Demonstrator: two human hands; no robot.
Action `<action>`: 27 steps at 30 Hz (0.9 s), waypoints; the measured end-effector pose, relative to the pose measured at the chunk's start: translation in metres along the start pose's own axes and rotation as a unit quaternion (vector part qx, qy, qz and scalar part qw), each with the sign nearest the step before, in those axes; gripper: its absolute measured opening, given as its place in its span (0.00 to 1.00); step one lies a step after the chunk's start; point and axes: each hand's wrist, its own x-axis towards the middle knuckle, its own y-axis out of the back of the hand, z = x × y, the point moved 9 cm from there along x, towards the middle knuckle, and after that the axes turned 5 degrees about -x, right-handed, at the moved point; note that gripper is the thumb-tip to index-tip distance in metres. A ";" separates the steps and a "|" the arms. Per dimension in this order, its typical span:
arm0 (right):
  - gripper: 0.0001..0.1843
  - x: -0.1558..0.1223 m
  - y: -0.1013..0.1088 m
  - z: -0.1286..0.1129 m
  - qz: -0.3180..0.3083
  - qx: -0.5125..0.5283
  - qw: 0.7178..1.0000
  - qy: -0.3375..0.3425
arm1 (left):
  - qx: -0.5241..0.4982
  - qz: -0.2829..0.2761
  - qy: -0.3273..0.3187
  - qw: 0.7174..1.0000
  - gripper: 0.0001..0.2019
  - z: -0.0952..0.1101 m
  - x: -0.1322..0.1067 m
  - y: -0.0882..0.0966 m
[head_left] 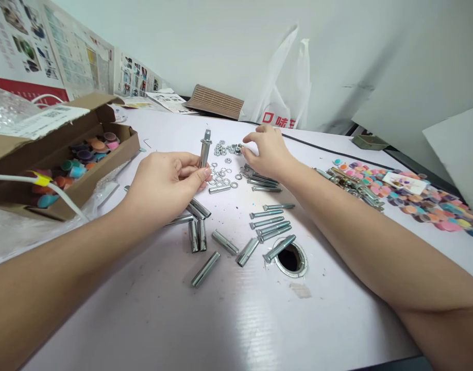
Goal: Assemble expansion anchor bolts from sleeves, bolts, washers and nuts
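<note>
My left hand [174, 180] pinches an expansion anchor bolt [205, 147] upright, its threaded tip pointing up and a washer around it near the top of the sleeve. Over the nuts [221, 149] at the back, my right hand [267, 149] reaches with thumb and forefinger apart, close to or touching one nut; its other fingers are partly hidden. Flat and spring washers [223, 180] lie scattered between the hands. Several loose bolts [267, 221] lie in a rough column below my right hand. Metal sleeves [205, 269] are spread nearer to me.
A cardboard box [116, 147] of coloured caps stands at left, with a white cable [66, 193] before it. A round hole with a metal rim [304, 265] opens in the table [174, 319]. At right lie assembled anchors [352, 188] and many coloured caps [410, 210]. A plastic bag [283, 93] stands behind.
</note>
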 end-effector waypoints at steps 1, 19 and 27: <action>0.19 0.002 -0.002 0.000 -0.003 -0.002 1.000 0.003 | -0.001 -0.002 0.002 1.000 0.11 0.000 0.000 0.000; 0.15 0.021 -0.032 0.008 -0.029 0.030 0.999 -0.011 | 0.008 0.007 -0.027 1.000 0.10 0.006 -0.003 0.000; 0.14 0.020 -0.030 0.004 -0.061 0.045 0.997 -0.014 | 0.022 0.004 -0.035 0.999 0.11 0.006 -0.004 -0.002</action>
